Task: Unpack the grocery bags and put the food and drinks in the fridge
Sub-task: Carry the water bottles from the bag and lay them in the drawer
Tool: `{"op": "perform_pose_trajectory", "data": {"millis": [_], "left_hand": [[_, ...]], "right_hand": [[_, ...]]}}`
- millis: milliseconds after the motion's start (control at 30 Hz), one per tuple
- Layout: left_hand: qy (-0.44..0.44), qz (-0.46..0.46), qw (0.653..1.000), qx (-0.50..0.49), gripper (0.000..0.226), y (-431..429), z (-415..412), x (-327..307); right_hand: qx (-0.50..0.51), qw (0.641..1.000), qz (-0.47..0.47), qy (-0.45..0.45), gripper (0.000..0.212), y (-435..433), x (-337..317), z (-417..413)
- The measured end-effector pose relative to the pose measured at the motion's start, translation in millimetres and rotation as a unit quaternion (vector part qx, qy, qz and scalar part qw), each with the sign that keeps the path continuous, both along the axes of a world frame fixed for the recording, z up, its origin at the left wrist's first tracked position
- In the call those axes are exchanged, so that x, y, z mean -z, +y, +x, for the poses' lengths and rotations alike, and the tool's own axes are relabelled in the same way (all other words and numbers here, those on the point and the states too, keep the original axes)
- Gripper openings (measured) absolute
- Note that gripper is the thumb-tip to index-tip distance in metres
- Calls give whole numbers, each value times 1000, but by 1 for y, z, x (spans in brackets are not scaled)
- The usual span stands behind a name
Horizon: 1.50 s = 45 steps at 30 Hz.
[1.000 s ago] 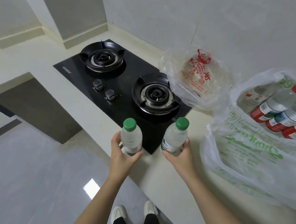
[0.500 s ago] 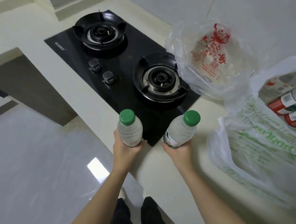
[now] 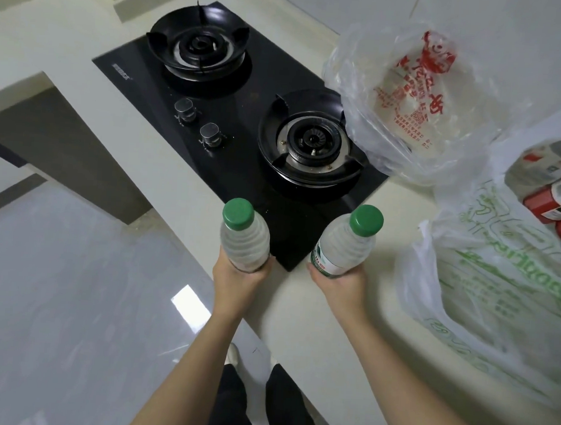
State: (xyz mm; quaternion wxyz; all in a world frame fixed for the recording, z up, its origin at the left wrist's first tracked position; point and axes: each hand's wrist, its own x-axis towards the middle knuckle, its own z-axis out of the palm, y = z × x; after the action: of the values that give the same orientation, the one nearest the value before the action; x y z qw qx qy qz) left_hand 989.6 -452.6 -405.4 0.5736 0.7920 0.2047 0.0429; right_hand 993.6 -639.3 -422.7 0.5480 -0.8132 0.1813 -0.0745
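Left hand gripped green-capped bottle, right hand second bottle, over counter front edge. Carry step; next: turn toward unseen fridge.

Black trousers, white shoes with just the toes peeking out. Forearms bare right up to the frame edge, left hand and right hand bare too.

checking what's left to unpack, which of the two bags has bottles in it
The green-printed bag at the right edge: red-labelled bottles show in its open mouth. The red-printed bag by the hob shows none.
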Motion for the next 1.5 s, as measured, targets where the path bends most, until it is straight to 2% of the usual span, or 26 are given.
{"op": "perform_pose_trajectory", "data": {"millis": [267,500,600,700,767,867,933,1000,1133,1267,1400,1500], "left_hand": [[-17,-18,1000,-15,41,-7,-14,-21],[-117,-62,989,-66,49,-7,-7,-98],[-166,-93,976,-102,65,-3,-18,-130],[-192,-132,963,-137,81,12,-32,-153],[-209,-156,954,-151,83,28,-41,-165],[-229,-177,940,-179,81,56,-60,-180],[-246,-189,929,-200,70,77,-77,-189],[-261,-190,920,-220,65,100,-99,-197],[-296,-172,899,-273,68,149,-154,-215],[-330,-146,869,-340,72,200,-217,-227],[-346,-118,840,-402,71,241,-284,-235],[-353,-88,823,-437,72,261,-332,-241]], "right_hand": [[-36,997,68,-21,56,-8,-25,0],[-87,984,135,-81,61,5,-92,18],[-132,971,180,-90,66,16,-123,20],[-167,953,235,-97,60,33,-155,16],[-206,938,260,-98,56,47,-174,10],[-263,916,288,-93,48,73,-190,2],[-295,904,293,-97,47,95,-197,-4],[-327,894,293,-91,59,123,-207,-15],[-392,864,309,-64,74,192,-223,-46],[-461,825,325,-40,70,262,-238,-91],[-525,783,333,-20,82,320,-250,-143],[-570,752,332,-14,83,357,-255,-180]]}}
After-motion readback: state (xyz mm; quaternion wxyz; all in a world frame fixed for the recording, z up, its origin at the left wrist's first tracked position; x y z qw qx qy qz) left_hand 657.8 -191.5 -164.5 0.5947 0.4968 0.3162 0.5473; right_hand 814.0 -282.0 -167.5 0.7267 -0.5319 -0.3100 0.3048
